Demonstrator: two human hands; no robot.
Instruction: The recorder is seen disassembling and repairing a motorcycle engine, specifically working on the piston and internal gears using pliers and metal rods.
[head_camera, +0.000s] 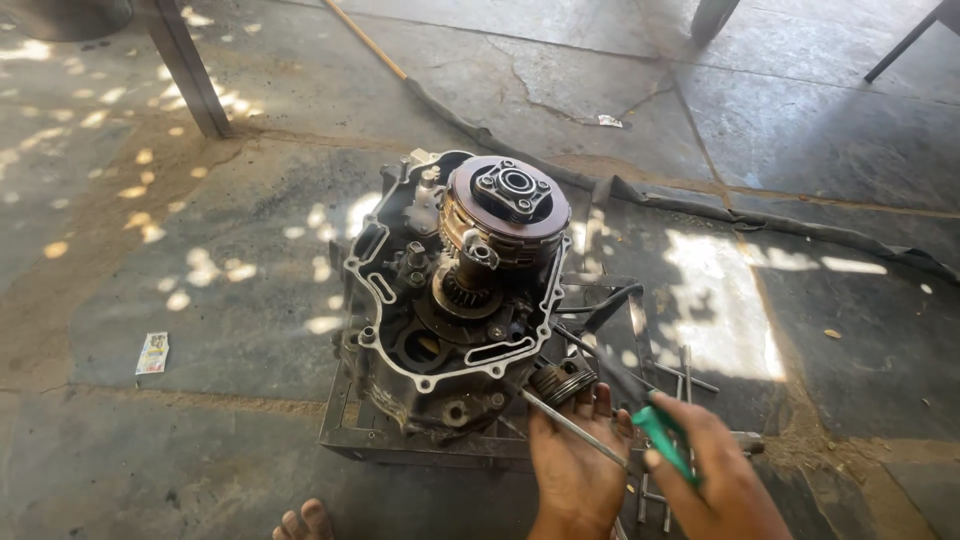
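right hand (715, 475) grip pinching green-handled screwdriver (600, 382), left hand (575, 455) grip spread beside engine (450, 290)

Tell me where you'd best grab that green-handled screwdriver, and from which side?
By the green handle, from the near right, where the right hand grips it. The thin shaft slants up-left toward the engine, across the left hand; only the handle is thick.
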